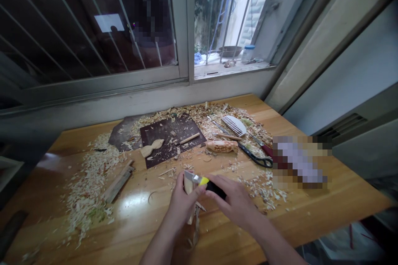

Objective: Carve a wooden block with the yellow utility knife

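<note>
My left hand (pixel 183 201) is closed around a pale strip of wood (pixel 188 186), its lower end pointing down towards the table. In my right hand (pixel 234 198) is a utility knife (pixel 216 189) with a black and yellow handle. Its metal blade lies against the upper part of the wood, near my left fingers and thumb. A curled shaving (pixel 196 223) hangs beside the strip's lower end. Just beyond my hands, a pinkish, rough-carved wood piece (pixel 222 146) rests on the table.
Wood shavings (pixel 90 186) cover much of the wooden table (pixel 143 236). On a dark sheet (pixel 168 155) lie a carved wavy piece (pixel 152 148) and a thin stick (pixel 189 138). A white comb (pixel 234 126), black-handled scissors (pixel 256 158) and a wood block (pixel 120 182) lie around. A barred window stands behind.
</note>
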Tool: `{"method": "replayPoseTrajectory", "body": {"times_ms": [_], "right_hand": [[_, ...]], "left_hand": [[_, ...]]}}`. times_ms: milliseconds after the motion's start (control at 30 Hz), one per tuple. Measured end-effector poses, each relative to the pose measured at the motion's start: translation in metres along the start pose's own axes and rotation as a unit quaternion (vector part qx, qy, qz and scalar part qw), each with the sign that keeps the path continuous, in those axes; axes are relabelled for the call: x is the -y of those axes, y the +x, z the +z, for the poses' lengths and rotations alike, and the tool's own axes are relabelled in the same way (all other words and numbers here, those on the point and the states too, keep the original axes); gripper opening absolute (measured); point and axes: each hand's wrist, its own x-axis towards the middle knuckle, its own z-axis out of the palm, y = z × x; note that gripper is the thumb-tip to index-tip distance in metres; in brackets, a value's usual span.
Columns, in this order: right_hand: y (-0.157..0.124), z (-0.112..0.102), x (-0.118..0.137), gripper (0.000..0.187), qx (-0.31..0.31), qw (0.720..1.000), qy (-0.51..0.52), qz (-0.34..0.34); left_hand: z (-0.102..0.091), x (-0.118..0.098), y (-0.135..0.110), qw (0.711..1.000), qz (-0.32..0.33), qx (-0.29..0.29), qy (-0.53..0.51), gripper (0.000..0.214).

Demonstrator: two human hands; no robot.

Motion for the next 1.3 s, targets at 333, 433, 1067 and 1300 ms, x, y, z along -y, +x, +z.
{"method": "replayPoseTrajectory", "body": {"times_ms": [333,433,1067,1300], "right_hand": [[0.000,-0.028,-0.002,0.029,0.091,0.991,-0.080,-0.052],[-0.002,-0.027,-0.001,0.026,0.087,0.992,-0.080,-0.050],[-0.005,0.000,0.003,0.031,0.054,0.998,-0.018,-0.007],[-0.016,-0.011,-0.029,0.041,-0.025,1.000,0.009,0.012]], "left_hand": [[-0.002,0.001,-0.007,0.994,-0.037,0.092,-0.043,0.053],[-0.002,0.000,-0.008,0.996,-0.029,0.079,-0.035,0.052],[0.009,0.004,-0.008,0.985,-0.087,-0.003,-0.149,0.044],[0.006,0.002,-0.009,0.955,-0.204,-0.040,-0.213,0.048]]}}
